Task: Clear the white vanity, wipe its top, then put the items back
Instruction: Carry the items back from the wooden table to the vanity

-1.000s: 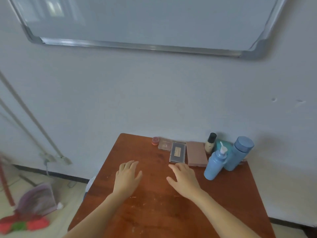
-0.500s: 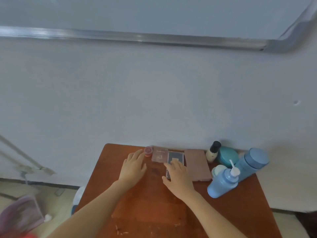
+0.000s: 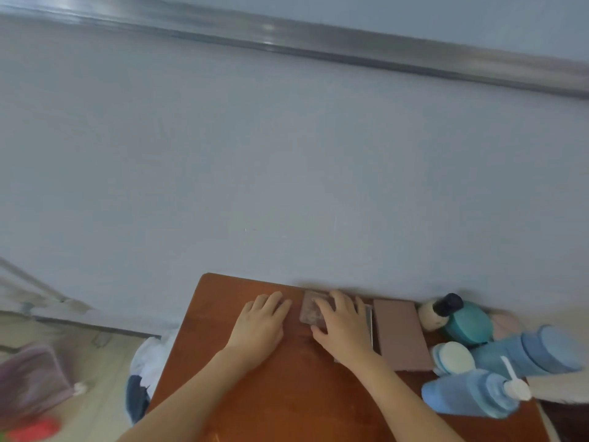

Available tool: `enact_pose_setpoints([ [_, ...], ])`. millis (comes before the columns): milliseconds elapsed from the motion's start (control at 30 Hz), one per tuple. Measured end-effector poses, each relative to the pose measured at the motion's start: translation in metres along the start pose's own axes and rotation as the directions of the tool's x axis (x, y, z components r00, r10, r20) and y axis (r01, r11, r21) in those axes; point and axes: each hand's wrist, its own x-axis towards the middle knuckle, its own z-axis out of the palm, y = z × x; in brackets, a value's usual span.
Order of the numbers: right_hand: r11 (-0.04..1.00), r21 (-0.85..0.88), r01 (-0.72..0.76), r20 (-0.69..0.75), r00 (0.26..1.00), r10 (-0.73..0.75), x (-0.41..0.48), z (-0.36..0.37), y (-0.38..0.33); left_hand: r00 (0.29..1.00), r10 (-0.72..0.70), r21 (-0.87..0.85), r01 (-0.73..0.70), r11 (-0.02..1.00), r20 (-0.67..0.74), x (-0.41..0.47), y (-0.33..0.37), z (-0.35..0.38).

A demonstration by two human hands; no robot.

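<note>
Both hands lie flat on the desk (image 3: 287,393), gripping nothing: left hand (image 3: 259,325) on bare wood, right hand (image 3: 342,325) covering two compacts (image 3: 310,311). Beyond its fingertips, the wall; pinch each compact's edges, then lift clear.

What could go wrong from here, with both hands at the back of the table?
1. The right hand lies over two flat cases, a clear compact and a darker one beneath the palm; lifting both in one grip may let one slip.
2. The pump bottle sits near the right forearm; an arm sweep might knock it.
3. The left hand covers whatever lies under it, so a small item there could be pushed off the table.
</note>
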Motion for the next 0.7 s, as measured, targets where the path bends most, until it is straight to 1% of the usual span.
enact_pose_setpoints([
  [67, 0.999, -0.02, 0.05, -0.014, 0.999, -0.05, -0.002, 0.001, -0.003, 0.997, -0.058, -0.051, 0.056, 0.997, -0.047, -0.016, -0.006, 0.003],
  [133, 0.994, -0.043, 0.103, 0.017, 0.995, -0.103, -0.006, 0.0, -0.008, 0.993, -0.098, -0.087, 0.092, 0.992, -0.071, -0.033, -0.01, 0.003],
  [200, 0.985, 0.017, 0.174, 0.059, 0.983, -0.175, -0.009, -0.003, -0.016, 0.986, -0.138, -0.125, 0.127, 0.984, -0.089, -0.046, -0.014, 0.003],
  [267, 0.978, 0.093, 0.187, 0.128, 0.972, -0.198, -0.01, -0.004, -0.022, 0.979, -0.176, -0.152, 0.16, 0.975, -0.101, -0.057, -0.017, 0.003],
  [400, 0.979, 0.087, 0.184, 0.199, 0.96, -0.198, -0.023, -0.013, -0.034, 0.969, -0.213, -0.245, 0.178, 0.953, -0.127, -0.077, -0.019, 0.001],
  [500, 0.986, 0.116, 0.123, 0.22, 0.964, -0.146, -0.046, -0.021, -0.04, 0.968, -0.204, -0.298, 0.152, 0.942, -0.149, -0.088, -0.016, -0.009],
  [567, 0.986, 0.154, 0.065, 0.186, 0.978, -0.093, -0.066, -0.03, -0.04, 0.968, -0.187, -0.33, 0.123, 0.936, -0.17, -0.092, -0.011, -0.016],
  [633, 0.985, 0.172, 0.022, 0.158, 0.986, -0.05, -0.091, -0.041, -0.037, 0.972, -0.126, -0.351, 0.05, 0.935, -0.199, -0.094, -0.003, -0.022],
  [700, 0.982, 0.189, -0.022, 0.119, 0.993, -0.001, -0.121, -0.046, -0.033, 0.976, -0.024, -0.364, -0.059, 0.929, -0.218, -0.094, 0.01, -0.026],
])
